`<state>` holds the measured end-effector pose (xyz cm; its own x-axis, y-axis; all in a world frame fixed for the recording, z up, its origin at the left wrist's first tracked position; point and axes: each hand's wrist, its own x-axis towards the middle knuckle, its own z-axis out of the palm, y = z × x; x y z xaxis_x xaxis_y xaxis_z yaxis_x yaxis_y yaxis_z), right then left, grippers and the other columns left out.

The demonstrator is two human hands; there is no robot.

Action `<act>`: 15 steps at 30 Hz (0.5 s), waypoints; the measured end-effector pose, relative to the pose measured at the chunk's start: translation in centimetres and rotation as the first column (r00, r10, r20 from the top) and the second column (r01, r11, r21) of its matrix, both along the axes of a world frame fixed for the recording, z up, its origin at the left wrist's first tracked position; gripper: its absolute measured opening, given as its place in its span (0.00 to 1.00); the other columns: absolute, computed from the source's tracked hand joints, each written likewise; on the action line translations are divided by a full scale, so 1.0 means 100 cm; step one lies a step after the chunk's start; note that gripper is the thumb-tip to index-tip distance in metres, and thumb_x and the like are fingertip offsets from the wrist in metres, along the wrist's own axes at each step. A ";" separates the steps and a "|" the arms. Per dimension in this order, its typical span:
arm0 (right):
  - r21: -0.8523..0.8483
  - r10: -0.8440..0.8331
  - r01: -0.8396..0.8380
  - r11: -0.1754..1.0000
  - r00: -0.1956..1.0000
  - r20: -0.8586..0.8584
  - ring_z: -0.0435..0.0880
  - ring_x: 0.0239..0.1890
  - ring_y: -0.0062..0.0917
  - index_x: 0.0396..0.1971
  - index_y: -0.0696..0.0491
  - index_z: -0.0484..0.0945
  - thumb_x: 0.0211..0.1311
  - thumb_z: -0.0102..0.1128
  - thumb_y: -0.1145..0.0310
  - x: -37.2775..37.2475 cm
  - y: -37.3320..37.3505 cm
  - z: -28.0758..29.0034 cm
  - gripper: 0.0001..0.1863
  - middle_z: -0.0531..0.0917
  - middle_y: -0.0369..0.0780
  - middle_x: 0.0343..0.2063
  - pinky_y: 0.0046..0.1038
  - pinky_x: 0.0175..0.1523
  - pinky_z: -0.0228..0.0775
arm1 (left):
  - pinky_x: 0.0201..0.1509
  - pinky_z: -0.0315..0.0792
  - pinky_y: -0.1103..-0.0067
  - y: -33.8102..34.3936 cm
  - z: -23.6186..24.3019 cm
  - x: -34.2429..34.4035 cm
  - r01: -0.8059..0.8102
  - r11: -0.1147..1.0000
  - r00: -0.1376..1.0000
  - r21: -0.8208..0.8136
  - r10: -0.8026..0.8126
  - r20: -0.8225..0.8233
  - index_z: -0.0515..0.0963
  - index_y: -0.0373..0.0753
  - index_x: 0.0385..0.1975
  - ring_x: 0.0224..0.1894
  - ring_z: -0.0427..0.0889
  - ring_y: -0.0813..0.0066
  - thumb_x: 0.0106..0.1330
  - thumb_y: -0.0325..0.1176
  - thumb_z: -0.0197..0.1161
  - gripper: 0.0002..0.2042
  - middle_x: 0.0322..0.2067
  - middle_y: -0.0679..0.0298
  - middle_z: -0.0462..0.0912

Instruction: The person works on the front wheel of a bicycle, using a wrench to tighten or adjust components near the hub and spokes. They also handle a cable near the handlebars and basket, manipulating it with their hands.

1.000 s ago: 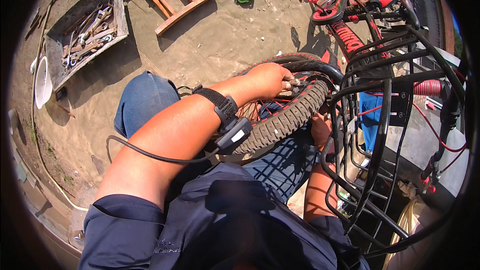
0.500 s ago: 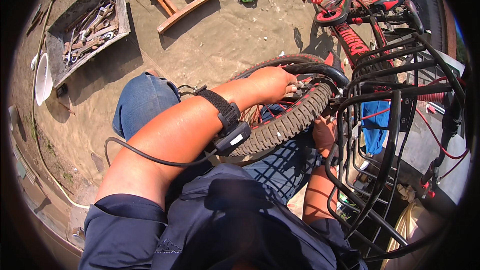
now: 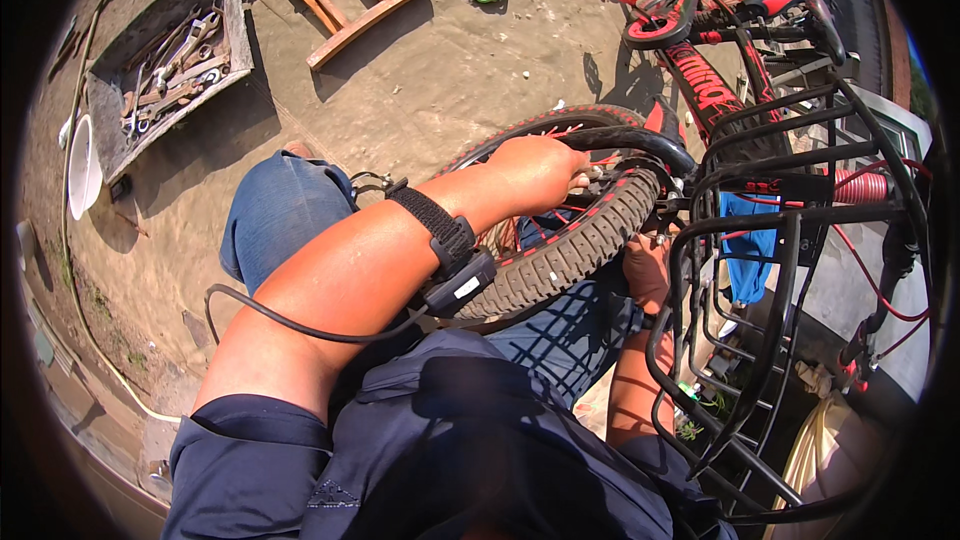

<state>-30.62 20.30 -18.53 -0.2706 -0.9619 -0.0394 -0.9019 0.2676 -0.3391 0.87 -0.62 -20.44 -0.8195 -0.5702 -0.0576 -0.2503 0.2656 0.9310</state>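
While our left hand curls over the wheel, mid-frame, our right hand sits at its lower right. We cannot tell if either hand grips. Maybe the wheel is by our lap so both hands reach it. Tools sit in a box, upper left, perhaps to stay together.

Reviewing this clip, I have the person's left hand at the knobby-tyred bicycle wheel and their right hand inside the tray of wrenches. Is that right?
Not quite: the right hand isn't inside the tray of wrenches. The head view shows it beside the knobby-tyred bicycle wheel. The left hand is at that wheel, as you say.
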 end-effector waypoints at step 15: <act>-0.022 0.000 0.000 1.000 1.000 -0.012 0.77 0.42 0.37 0.43 0.54 0.71 0.68 0.51 0.59 0.000 -0.003 -0.009 0.14 0.77 0.45 0.39 0.37 0.49 0.70 | 0.40 0.72 0.57 0.004 -0.005 0.000 -0.003 0.998 1.000 0.065 0.001 0.024 0.80 0.44 0.41 0.38 0.80 0.47 0.69 0.45 0.55 0.13 0.32 0.53 0.83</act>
<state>-30.63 20.01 -19.42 -0.2706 -0.9626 -0.0150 -0.9061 0.2599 -0.3339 0.91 -0.24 -20.96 -0.8163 -0.5662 -0.1144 -0.2734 0.2043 0.9399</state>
